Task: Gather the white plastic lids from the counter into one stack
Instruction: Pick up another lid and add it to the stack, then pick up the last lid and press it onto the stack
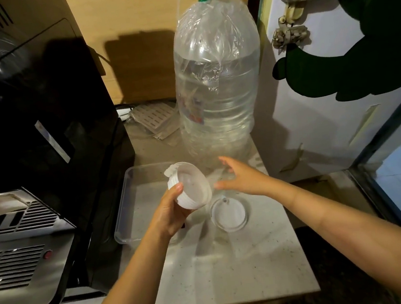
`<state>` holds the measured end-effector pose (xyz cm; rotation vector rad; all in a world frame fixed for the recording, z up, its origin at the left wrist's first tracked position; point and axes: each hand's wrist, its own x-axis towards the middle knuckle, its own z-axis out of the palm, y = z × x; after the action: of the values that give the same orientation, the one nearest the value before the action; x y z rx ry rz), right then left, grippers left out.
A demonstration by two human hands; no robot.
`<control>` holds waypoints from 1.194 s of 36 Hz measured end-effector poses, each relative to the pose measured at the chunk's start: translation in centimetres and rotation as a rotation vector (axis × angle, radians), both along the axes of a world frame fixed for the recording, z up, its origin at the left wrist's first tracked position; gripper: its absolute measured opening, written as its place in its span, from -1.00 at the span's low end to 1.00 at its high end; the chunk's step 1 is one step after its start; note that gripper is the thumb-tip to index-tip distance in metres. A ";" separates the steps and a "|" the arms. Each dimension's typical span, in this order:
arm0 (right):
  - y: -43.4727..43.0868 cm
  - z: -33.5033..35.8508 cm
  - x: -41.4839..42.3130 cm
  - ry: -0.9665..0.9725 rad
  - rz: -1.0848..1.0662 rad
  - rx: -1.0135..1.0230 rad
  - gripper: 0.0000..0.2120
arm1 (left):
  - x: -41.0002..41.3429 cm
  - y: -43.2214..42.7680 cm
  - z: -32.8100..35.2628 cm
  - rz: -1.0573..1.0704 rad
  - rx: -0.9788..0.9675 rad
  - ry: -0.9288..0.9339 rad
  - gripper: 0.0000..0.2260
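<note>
My left hand (pixel 170 211) grips a stack of white plastic lids (pixel 190 185), tilted so that the hollow underside faces right, above the clear tray's right edge. One more white lid (pixel 229 214) lies flat on the counter just below and to the right of the stack. My right hand (pixel 243 177) hovers with spread fingers beside the stack and above that lid, holding nothing.
A clear rectangular plastic tray (pixel 127 200) sits on the speckled counter (pixel 245 266) left of the lids. A large water bottle (pixel 216 80) stands behind. A black appliance (pixel 36 120) fills the left side. The counter's front edge is near; a white door (pixel 320 118) stands on the right.
</note>
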<state>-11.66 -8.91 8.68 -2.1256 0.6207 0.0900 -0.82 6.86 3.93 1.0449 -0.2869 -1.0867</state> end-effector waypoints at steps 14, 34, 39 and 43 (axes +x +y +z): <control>1.8 -8.6 -2.0 0.362 -0.172 -0.207 -0.06 | 0.4 1.7 -0.3 0.009 0.035 -0.021 0.00; 3.7 -9.5 -1.7 0.258 -0.323 -0.263 -0.13 | 0.4 1.8 -0.9 -0.008 0.082 -0.030 0.09; 4.1 -9.3 -1.6 0.206 -0.335 -0.224 -0.16 | 0.2 1.4 -0.9 -0.038 0.094 -0.062 0.00; 4.2 -9.1 -1.4 0.147 -0.321 -0.180 -0.25 | -0.1 1.3 -0.8 -0.029 0.079 -0.034 -0.09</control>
<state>-13.05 -4.74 -0.43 -2.1740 1.0848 0.0128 -0.88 8.13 3.16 1.1330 -0.2893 -1.1147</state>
